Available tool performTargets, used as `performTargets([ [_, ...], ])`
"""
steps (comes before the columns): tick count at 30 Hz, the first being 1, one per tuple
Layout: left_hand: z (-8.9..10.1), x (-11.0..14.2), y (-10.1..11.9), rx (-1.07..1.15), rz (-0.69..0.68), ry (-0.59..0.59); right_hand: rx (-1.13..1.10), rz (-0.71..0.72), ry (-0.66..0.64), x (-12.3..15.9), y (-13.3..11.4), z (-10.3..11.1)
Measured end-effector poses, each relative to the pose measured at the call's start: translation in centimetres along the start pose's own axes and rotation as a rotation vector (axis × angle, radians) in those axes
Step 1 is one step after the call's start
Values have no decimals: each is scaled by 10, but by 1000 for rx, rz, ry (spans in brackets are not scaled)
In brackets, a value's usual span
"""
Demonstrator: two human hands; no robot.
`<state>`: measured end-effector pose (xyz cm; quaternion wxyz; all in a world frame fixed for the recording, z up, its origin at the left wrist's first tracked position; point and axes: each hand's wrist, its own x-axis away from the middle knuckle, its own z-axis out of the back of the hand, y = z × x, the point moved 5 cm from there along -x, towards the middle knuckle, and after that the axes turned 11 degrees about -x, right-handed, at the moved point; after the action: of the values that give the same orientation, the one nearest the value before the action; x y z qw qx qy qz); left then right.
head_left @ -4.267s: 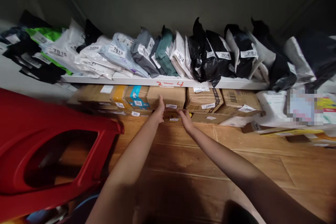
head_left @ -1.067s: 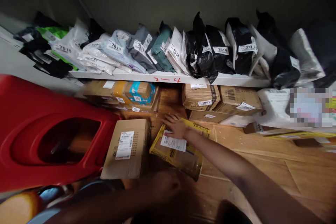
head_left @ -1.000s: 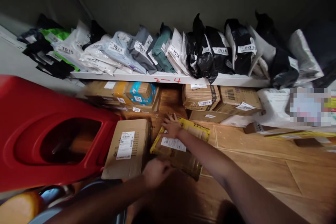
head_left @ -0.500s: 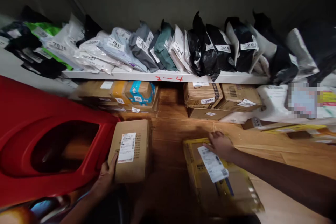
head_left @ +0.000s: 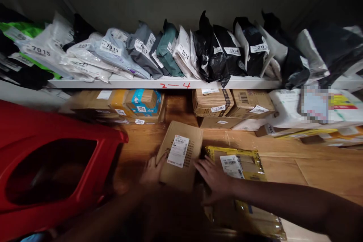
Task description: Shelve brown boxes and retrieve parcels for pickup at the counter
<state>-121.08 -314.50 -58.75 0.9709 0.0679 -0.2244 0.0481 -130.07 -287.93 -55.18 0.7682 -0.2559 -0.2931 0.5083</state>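
Note:
A brown cardboard box [head_left: 181, 153] with a white label lies on the wooden floor, just before the gap under the white shelf [head_left: 170, 82]. My left hand [head_left: 151, 170] grips its left side, fingers curled on the edge. My right hand [head_left: 212, 176] presses its right side with fingers spread, so the box is held between both hands. A yellow-taped parcel [head_left: 244, 166] with a white label lies right of the box, partly under my right forearm.
A red plastic stool [head_left: 51, 166] stands at the left. Under the shelf sit cardboard boxes, among them a blue-taped one [head_left: 143, 102] and one marked 3002 [head_left: 214, 103]. Grey, white and black mailer bags [head_left: 181, 51] fill the shelf top.
The brown box has moved from beside the red stool to the middle, in front of the gap. My right hand left the yellow parcel and now presses the box's right side.

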Motion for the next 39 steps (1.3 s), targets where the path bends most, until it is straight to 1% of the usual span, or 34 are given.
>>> performTargets([
  [2,4,-12,16,-75,56,3,-4,-118,-12,-18,0,-18],
  [3,6,-17,21,-110,89,2,7,-172,4,-26,4,-23],
  [5,13,-28,26,-179,138,18,23,-232,81,-39,16,-19],
  [7,22,-43,26,-242,157,54,22,-258,186,-52,29,-3],
  [9,34,-67,24,-293,182,107,14,-293,285,-67,41,21],
  [11,51,-98,23,-352,233,176,18,-353,372,-85,54,46],
  [13,72,-132,27,-410,290,284,25,-410,451,-106,67,71],
  [15,93,-163,36,-437,312,386,28,-456,507,-126,78,92],
  [17,109,-185,44,-423,311,438,21,-465,532,-141,85,108],
  [18,114,-192,45,-409,302,448,14,-446,532,-145,86,114],
  [20,118,-197,42,-379,282,466,-1,-352,505,-138,84,120],
  [21,118,-196,39,-365,270,473,-9,-288,484,-126,81,121],
  [22,116,-193,36,-360,260,476,-17,-226,461,-109,79,120],
  [24,116,-184,34,-322,234,507,-33,-134,426,-58,80,117],
  [25,117,-179,37,-258,205,542,-40,-122,410,-29,83,115],
  [26,121,-175,44,-139,160,576,-54,-128,416,2,89,114],
  [27,126,-172,53,72,112,593,-127,-142,480,33,96,115],
  [28,131,-171,65,348,73,581,-232,-179,616,63,106,121],
  [29,136,-173,80,648,50,529,-311,-209,780,91,114,128],
  [30,140,-177,96,960,65,436,-395,-233,951,113,122,136],
  [31,144,-182,114,1155,96,344,-506,-255,1114,129,129,143],
  [32,149,-188,132,1288,127,257,-631,-270,1237,137,134,150],
  [33,154,-194,148,1384,161,175,-774,-282,1306,136,137,155],
  [34,158,-200,162,1439,193,109,-928,-297,1322,127,139,160],
  [35,161,-205,172,1498,224,52,-1074,-312,1294,112,139,165],
  [36,163,-210,180,1551,255,12,-1194,-327,1237,93,137,169],
  [37,165,-213,185,1596,282,-6,-1291,-350,1190,73,134,173],
  [39,168,-217,190,1672,320,2,-1408,-388,1154,37,131,183],
])
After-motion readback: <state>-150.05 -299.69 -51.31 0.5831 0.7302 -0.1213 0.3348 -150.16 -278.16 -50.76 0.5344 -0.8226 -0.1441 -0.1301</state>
